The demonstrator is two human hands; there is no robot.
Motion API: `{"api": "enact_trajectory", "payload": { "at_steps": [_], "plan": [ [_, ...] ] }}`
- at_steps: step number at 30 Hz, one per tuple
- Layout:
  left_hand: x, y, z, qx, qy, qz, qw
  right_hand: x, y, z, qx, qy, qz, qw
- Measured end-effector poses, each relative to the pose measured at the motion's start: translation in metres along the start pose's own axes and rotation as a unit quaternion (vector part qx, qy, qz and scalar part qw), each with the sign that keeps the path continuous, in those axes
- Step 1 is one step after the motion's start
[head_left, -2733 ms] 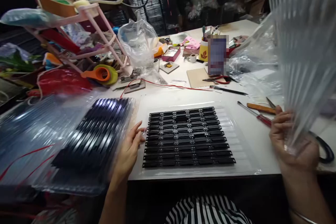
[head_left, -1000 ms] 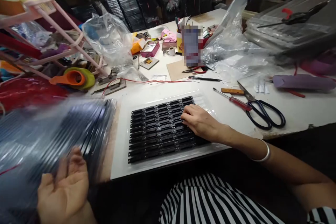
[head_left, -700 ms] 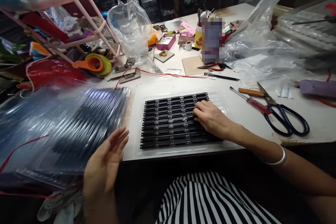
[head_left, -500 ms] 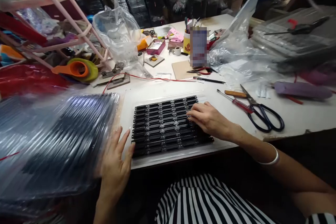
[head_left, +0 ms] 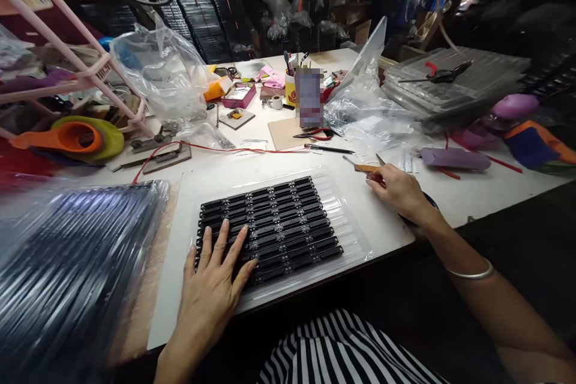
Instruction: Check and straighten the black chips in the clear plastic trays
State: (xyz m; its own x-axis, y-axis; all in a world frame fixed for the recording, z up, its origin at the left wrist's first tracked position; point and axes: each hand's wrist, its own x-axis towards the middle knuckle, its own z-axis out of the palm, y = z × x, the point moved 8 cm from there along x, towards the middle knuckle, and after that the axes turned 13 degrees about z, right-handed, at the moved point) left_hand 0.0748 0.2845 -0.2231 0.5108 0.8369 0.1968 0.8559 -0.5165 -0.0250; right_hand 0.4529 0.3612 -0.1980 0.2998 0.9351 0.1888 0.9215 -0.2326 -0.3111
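My left hand (head_left: 213, 279) lies with its fingers spread over the left part of rows of black slotted strips (head_left: 288, 225). The strips sit in a clear plastic tray (head_left: 344, 222) near the table's front edge. To the right, my right hand (head_left: 398, 192) has its fingers closed around the red handle of a screwdriver (head_left: 348, 160), which still lies among the other tools. A wooden-handled tool (head_left: 365, 168) is right beside the fingertips. The scissors (head_left: 431, 199) are mostly hidden behind the hand, with only part of a dark handle loop and a blade tip showing.
Stacked plastic-covered trays of dark strips (head_left: 85, 240) fill the left side, partly blurred. Pliers (head_left: 315, 133), a black pen (head_left: 329, 148) and a beige board (head_left: 283, 135) lie farther back. Clear bags (head_left: 369, 114) and stacked clear trays (head_left: 459, 78) stand at the right.
My right hand has left the strips and moved right onto the tools, closing on the screwdriver. My left hand has shifted from the tray's left edge onto the strips. The view has turned right.
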Motion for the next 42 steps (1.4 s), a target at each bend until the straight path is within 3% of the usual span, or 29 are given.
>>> {"api": "enact_trajectory", "payload": {
  "at_steps": [3, 5, 8, 10, 13, 16, 19, 23, 27, 29, 32, 35, 39, 42],
  "plan": [
    [-0.001, 0.0, -0.001, -0.004, -0.003, -0.001, 1.0, -0.012, -0.024, -0.008, 0.219, -0.004, -0.01, 0.976],
    [0.0, -0.001, -0.002, -0.009, -0.004, -0.004, 1.0, -0.025, -0.059, -0.005, 0.391, -0.077, -0.049, 0.916],
    [0.0, -0.001, -0.004, -0.015, 0.001, -0.011, 1.0, -0.05, -0.126, 0.007, 0.463, -0.218, -0.143, 0.847],
    [0.001, 0.0, -0.005, -0.018, 0.004, -0.015, 1.0, -0.059, -0.156, 0.003, 0.488, -0.206, -0.196, 0.825],
    [0.002, 0.001, -0.004, -0.021, 0.005, -0.019, 1.0, -0.063, -0.18, -0.002, 0.474, -0.15, -0.255, 0.829],
    [0.004, 0.003, -0.001, -0.026, 0.003, -0.02, 0.999, -0.067, -0.194, 0.0, 0.392, -0.174, -0.294, 0.854],
    [0.003, 0.001, 0.004, -0.036, -0.003, -0.02, 0.999, -0.061, -0.183, -0.023, 0.418, -0.138, -0.252, 0.862],
    [-0.007, -0.014, 0.002, -0.078, 0.018, -0.043, 0.996, -0.052, -0.13, -0.051, 0.473, -0.071, -0.109, 0.872],
    [-0.024, -0.041, -0.022, -0.15, 0.08, -0.123, 0.978, -0.057, -0.064, -0.029, 0.356, -0.121, 0.044, 0.925],
    [-0.03, -0.049, -0.032, -0.188, 0.1, -0.17, 0.962, -0.066, -0.044, -0.014, 0.303, -0.172, 0.069, 0.935],
    [-0.035, -0.054, -0.035, -0.243, 0.129, -0.241, 0.931, -0.078, -0.043, -0.001, 0.297, -0.227, 0.047, 0.926],
    [-0.037, -0.059, -0.028, -0.308, 0.198, -0.296, 0.882, -0.078, -0.059, 0.004, 0.308, -0.235, 0.024, 0.922],
    [-0.039, -0.068, -0.017, -0.417, 0.302, -0.317, 0.796, -0.066, -0.077, 0.005, 0.312, -0.227, 0.021, 0.922],
    [-0.043, -0.071, -0.01, -0.501, 0.341, -0.33, 0.724, -0.057, -0.073, 0.003, 0.316, -0.217, 0.045, 0.923]
  ]
}}
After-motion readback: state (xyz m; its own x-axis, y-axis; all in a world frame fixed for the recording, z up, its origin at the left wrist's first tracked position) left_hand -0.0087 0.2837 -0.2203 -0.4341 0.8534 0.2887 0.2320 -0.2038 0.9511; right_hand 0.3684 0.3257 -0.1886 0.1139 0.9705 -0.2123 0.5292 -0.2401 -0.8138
